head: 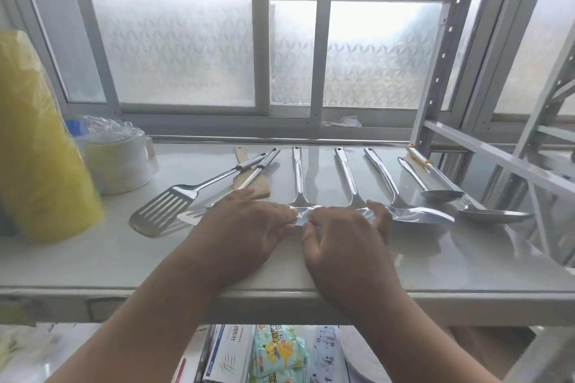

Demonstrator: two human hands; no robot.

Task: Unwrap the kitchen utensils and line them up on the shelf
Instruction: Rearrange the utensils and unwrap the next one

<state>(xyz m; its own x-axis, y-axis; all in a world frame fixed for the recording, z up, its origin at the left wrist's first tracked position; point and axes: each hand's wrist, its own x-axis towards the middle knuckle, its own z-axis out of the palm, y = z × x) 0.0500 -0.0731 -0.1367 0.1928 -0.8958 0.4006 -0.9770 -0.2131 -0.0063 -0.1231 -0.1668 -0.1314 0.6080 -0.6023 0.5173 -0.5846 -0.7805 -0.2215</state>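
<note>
Several steel utensils lie in a row on the pale metal shelf (435,261), handles pointing to the window. My left hand (249,227) lies flat on the head of one steel turner (298,174), fingertips on its shiny blade. My right hand (342,236) is beside it, fingers curled over the head of the second steel turner (346,174). Left of my hands lie a slotted spatula (161,211), a second slotted turner (193,215) and a wooden spatula (249,184). To the right lie a flat steel ladle (420,216), a small spoon (441,195) and a large spoon (494,216).
A yellow plastic-wrapped bundle (34,146) and a white wrapped stack (118,162) stand at the shelf's left end. A frosted window (186,50) is behind the shelf. The shelf posts (435,71) rise at the right. Packaged goods (277,351) sit on the level below.
</note>
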